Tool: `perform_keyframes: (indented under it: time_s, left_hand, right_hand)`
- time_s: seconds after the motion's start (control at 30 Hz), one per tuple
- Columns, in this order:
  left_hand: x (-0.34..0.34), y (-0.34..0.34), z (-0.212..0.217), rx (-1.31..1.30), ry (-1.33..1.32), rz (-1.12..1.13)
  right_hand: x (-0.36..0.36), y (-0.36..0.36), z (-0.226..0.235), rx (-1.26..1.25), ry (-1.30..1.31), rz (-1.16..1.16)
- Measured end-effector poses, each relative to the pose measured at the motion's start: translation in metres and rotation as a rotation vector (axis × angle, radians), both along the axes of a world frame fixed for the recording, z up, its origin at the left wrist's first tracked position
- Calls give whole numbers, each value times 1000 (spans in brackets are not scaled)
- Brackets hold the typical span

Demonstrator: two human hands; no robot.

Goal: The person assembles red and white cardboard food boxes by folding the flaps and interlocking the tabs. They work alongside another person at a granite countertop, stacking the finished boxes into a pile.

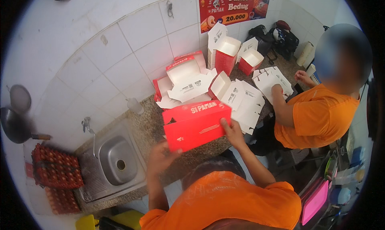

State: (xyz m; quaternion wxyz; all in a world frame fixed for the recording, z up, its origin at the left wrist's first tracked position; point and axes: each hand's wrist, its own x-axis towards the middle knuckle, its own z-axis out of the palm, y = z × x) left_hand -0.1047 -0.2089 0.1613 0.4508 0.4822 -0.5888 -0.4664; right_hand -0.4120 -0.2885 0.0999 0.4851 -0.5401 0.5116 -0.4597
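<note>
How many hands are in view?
4: the wearer's left hand and right hand at the red box; the co-worker's near hand at white cardboard, far hand beside it.

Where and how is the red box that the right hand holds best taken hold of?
Probably by its two short ends, one hand coming from each side: the red box is long, with its wide face toward the person. The right hand has its thumb on that face near the right end; the left hand is by the lower left corner.
</note>
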Motion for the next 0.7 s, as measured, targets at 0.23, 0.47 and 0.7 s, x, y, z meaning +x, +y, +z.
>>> perform_keyframes:
  time_s: [0.23, 0.47, 0.7]
  left_hand:
    - [-27, -4, 9, -121, -558, 52]
    - [-49, -3, -9, 61, -354, -226]
    - [-55, -8, -78, 795, 272, -415]
  right_hand:
    - [12, -2, 25, -526, 606, 3]
    - [23, -16, 23, -170, -144, 291]
    - [30, -12, 54, -409, 172, 776]
